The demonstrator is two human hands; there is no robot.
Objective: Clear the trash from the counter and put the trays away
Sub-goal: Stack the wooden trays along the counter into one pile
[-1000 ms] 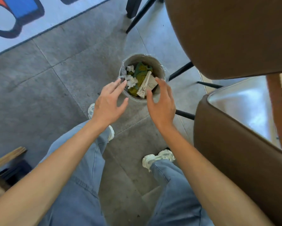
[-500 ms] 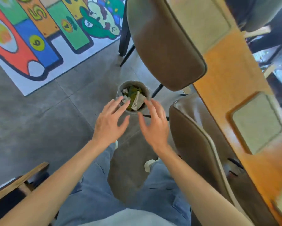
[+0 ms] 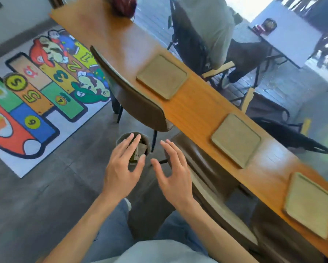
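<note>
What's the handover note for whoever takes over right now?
Left hand: open, empty, above the trash bin.
Right hand: open, empty, beside it.
Bin sits on the floor between the chairs, with trash in it.
Three trays on the wooden counter: far tray, middle tray, near tray, all bare.
Done: no trash visible on the counter.
Left: gather and put away all three trays.

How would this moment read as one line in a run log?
left hand: open, empty | right hand: open, empty | trash bin: holds trash | counter: three trays left
</note>
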